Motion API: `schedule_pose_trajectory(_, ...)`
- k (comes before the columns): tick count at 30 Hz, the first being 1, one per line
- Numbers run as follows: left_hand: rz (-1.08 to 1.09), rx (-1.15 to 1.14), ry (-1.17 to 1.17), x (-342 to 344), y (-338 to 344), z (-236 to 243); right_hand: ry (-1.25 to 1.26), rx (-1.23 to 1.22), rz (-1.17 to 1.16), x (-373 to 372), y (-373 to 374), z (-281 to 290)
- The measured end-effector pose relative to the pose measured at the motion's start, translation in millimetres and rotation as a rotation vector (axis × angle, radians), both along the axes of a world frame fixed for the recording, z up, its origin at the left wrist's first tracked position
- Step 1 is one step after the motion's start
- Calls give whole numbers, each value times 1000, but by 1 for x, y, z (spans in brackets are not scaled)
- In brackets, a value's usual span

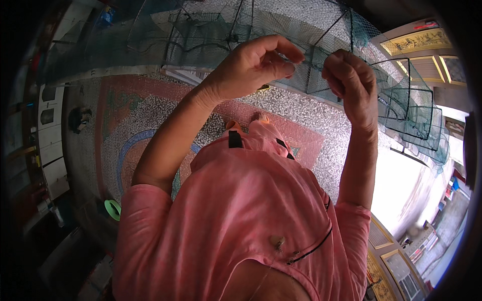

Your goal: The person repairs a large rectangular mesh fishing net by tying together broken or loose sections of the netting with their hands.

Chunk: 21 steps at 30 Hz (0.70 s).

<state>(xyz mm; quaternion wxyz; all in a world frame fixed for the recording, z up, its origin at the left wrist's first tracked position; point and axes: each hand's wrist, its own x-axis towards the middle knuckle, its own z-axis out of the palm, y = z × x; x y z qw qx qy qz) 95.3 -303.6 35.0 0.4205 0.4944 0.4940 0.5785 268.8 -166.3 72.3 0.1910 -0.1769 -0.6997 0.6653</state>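
My left hand (258, 65) is raised before a long green mesh net (196, 52) on black frames, its fingers curved and loosely apart, with nothing visible between them. Just to its right, my right hand (351, 85) is closed with its fingertips pinched together; whatever they hold, if anything, is too small to make out. The net's squared sections (409, 110) hang behind and to the right of my hands. Whether either hand touches the mesh is unclear.
Below is a patterned speckled floor (140, 110) where my feet stand. White cabinets (52, 140) and a green basin (112, 209) are at the left. Yellow-panelled doors (411, 42) are at the upper right, beside a bright opening (391, 185).
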Motion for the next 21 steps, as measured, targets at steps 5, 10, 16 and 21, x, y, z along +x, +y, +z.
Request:
schedule_pose_trajectory(5,90,-405,-38,-8,-31,-81,119,118,-205,-10,19,2)
schedule_pose_trajectory(10,416,-606,334,11,-29,-218,121,139,-171,-19,39,13)
schedule_pose_trajectory(16,887,-469,651,35,24,-274,57,-19,-234,-33,25,40)
schedule_pose_trajectory(21,936,-353,769,35,37,-285,16,131,-190,-25,40,34)
